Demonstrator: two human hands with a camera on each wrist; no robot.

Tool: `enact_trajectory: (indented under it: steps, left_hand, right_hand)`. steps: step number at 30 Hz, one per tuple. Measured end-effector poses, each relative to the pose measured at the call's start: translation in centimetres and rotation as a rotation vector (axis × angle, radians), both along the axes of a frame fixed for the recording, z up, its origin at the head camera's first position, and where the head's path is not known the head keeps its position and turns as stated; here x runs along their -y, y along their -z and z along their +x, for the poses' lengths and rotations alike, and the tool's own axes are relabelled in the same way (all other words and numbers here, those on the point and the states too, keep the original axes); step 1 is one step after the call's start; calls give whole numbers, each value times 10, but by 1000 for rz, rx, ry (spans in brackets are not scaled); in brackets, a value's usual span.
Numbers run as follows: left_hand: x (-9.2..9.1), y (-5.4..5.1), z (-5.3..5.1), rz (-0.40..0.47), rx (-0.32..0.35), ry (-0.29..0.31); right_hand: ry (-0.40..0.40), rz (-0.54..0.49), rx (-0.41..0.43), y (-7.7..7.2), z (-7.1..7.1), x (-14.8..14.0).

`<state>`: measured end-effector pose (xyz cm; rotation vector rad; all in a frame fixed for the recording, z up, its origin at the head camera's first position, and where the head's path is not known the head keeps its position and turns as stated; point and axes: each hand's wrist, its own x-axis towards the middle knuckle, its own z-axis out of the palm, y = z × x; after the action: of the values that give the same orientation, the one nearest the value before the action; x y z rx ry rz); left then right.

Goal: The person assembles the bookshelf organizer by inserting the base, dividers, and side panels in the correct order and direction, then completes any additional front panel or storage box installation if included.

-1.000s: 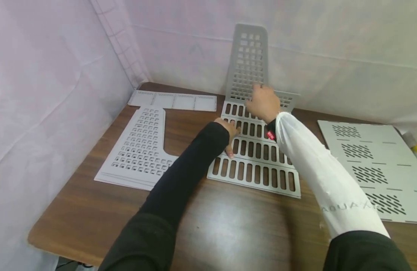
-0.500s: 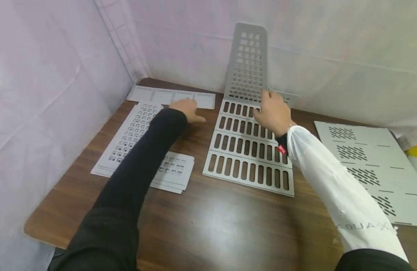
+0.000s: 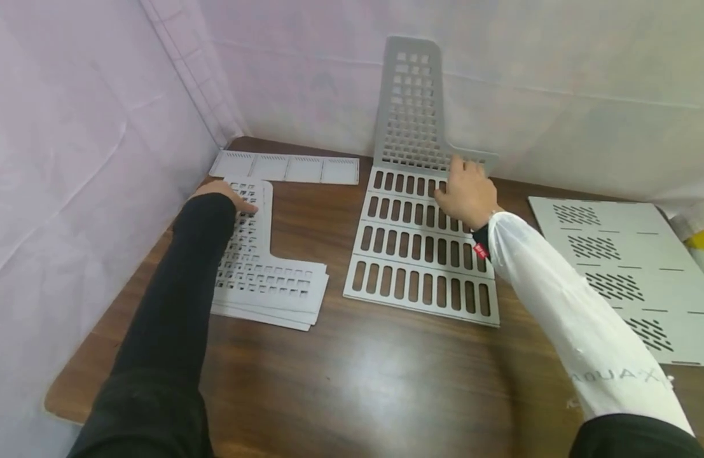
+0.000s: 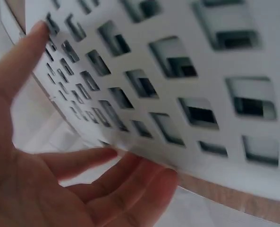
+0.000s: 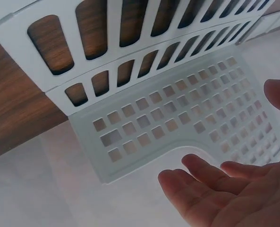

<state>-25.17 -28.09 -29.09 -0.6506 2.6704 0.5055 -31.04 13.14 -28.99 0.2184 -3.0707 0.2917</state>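
At the far left of the table, my left hand (image 3: pixel 217 191) is at a stack of grey L-shaped panels (image 3: pixel 271 261) with square holes. In the left wrist view, its thumb lies over the perforated face while the fingertips touch the panel's edge. Another L-shaped panel (image 3: pixel 437 83) stands upright, leaning back toward the white sheet, at the far end of a slotted panel (image 3: pixel 420 266) lying flat. My right hand (image 3: pixel 469 194) is near the foot of the upright one, fingers relaxed. The right wrist view shows that hand holding nothing, apart from the perforated panel (image 5: pixel 177 152).
A narrow grey strip panel (image 3: pixel 306 168) lies along the back left. On the right is a wide grey panel (image 3: pixel 643 254) with diagonal slots. White sheeting (image 3: pixel 558 83) hangs behind the brown table (image 3: pixel 357 381), whose rounded corner shows at the left.
My left hand has left the slotted panel and moved left to the L-shaped stack. The right hand has drawn back slightly from the upright panel, which still stands.
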Motion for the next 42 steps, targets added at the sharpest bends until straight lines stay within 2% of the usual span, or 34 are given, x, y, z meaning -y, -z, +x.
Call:
enact_trajectory:
  steps: [3,6,8,11,15,17,18,20,24,25,26,28,30,32,34,36,38,39,41,42]
  left_hand:
    - [6,-3,4,90,-9,-65]
    - [18,-7,5,163,-59,-101]
    - [28,-11,2,176,-117,-79]
    - [39,-17,-8,192,-181,-59]
    - [43,-30,-17,216,-167,-22]
    - [41,-40,-17,223,-175,28]
    - [39,-45,-17,268,-194,53]
    - [34,-58,-17,414,-249,105]
    - [10,-81,-10,942,-410,228]
    - [1,-86,-7,1035,-441,264]
    - [-10,-90,-3,1112,-480,311]
    - [-33,-98,4,1180,-547,392]
    - [-57,-106,12,1184,-614,453]
    - [-82,-113,18,1131,-688,513]
    - [-103,-119,22,1032,-760,565]
    - [-121,-120,24,858,-823,604]
    - [-134,-115,24,657,-861,641]
    - [-140,-109,24,562,-850,641]
    - [-151,-91,24,367,-776,661]
    - [-157,-78,24,267,-714,689]
  right_hand:
    - [14,-7,22,1,2,-3]
    - [5,0,26,1,3,-7]
    - [-3,6,17,1,5,-9]
    - [-9,19,23,1,7,-14]
    - [-29,29,69,4,9,-15]
    - [-71,14,87,6,10,-13]
    - [-102,-5,88,7,11,-12]
    - [-194,-50,93,7,14,-8]
    - [-443,-154,80,3,28,11]
    - [-497,-173,88,2,32,18]
    - [-543,-196,93,1,38,24]
    - [-618,-217,96,0,47,37]
    - [-673,-232,80,-1,55,47]
    - [-716,-238,22,-2,60,51]
    - [-720,-234,-53,-4,62,50]
    - [-664,-236,-119,-5,60,43]
    - [-556,-220,-171,-7,54,27]
    - [-490,-199,-194,-7,50,15]
    - [-351,-145,-230,-8,39,-14]
    - [-283,-111,-237,-8,35,-30]
